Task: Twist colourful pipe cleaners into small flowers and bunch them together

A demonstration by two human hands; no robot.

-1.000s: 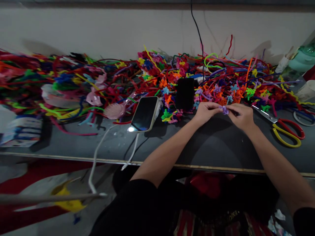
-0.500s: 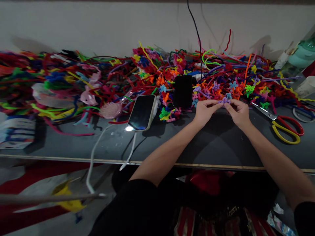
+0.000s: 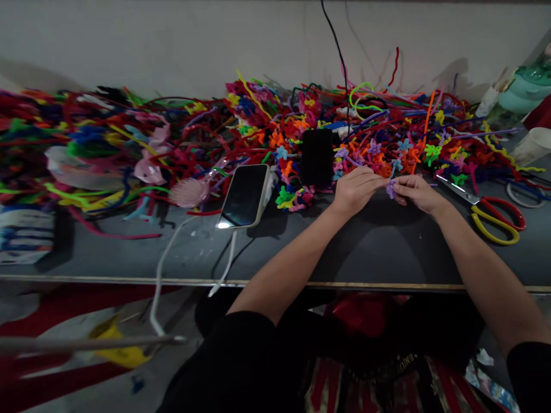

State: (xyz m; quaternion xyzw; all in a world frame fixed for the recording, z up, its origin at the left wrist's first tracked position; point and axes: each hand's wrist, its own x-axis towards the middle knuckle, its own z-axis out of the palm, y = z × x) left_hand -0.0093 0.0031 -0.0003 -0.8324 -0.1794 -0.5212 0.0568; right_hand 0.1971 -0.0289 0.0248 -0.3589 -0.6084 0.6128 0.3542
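A small purple pipe-cleaner flower (image 3: 391, 189) is pinched between the fingertips of my right hand (image 3: 415, 192), and a purple stem pokes out to the right behind that hand. My left hand (image 3: 356, 188) is closed, its fingertips meeting the flower's left side. Just beyond both hands lies a heap of finished pipe-cleaner flowers (image 3: 407, 154) in orange, blue, purple and green. Scissors (image 3: 477, 202) with one red and one yellow handle rest to the right of my right hand.
A black device (image 3: 317, 158) and a phone (image 3: 244, 196) with a white cable stand left of my hands. Farther left are a pink hairbrush (image 3: 189, 192), loose pipe cleaners (image 3: 99, 137) and a box (image 3: 26, 234). A paper cup (image 3: 534, 146) stands at the right.
The flower has turned from facing up between both hands to hanging sideways at my right fingertips. My left fingers have straightened and drawn together. The view has shifted slightly.
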